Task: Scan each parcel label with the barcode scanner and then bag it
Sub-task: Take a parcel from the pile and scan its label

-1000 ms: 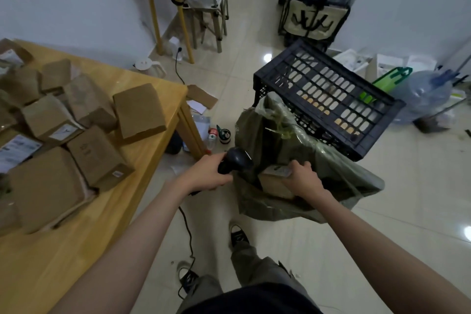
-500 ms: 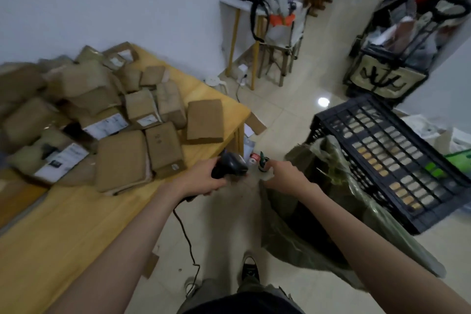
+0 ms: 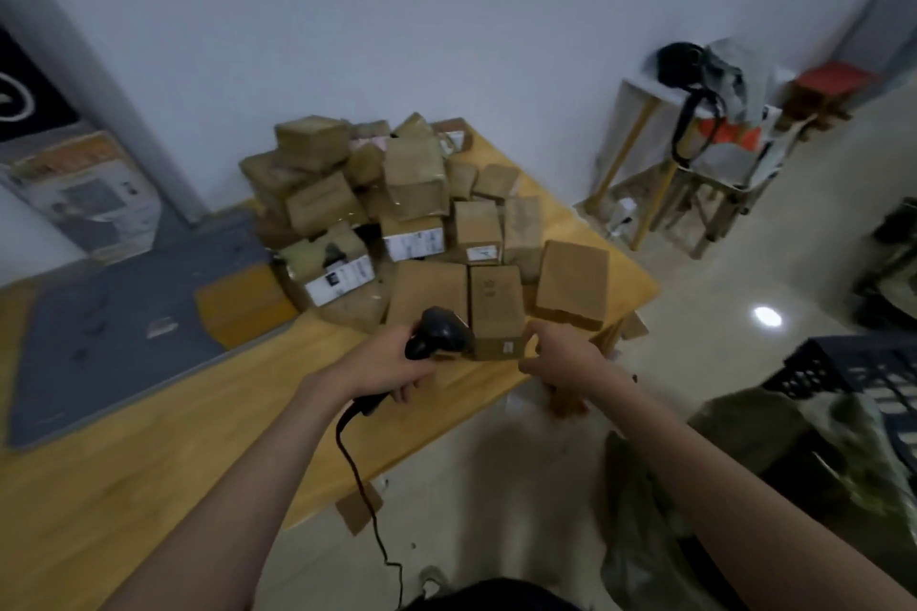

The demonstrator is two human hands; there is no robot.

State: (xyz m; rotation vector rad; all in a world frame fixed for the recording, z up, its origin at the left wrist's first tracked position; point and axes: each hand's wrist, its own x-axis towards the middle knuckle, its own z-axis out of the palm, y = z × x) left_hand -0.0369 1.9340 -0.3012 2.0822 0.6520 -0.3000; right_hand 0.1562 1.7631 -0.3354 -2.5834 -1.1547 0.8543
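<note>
- Left hand (image 3: 384,365) is gripping the black barcode scanner (image 3: 439,332), forearm stretching over the wooden table (image 3: 149,437).
- Right hand (image 3: 558,355) is pinching the near parcel (image 3: 496,308) at the table's right edge.

Black corded scanner (image 3: 439,332) beside brown labelled parcel (image 3: 496,310); green bag (image 3: 744,486) on floor

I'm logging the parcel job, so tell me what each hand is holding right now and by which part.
The left hand holds the barcode scanner by its handle. The right hand touches the near end of a cardboard parcel; a closed grip cannot be told.
</note>
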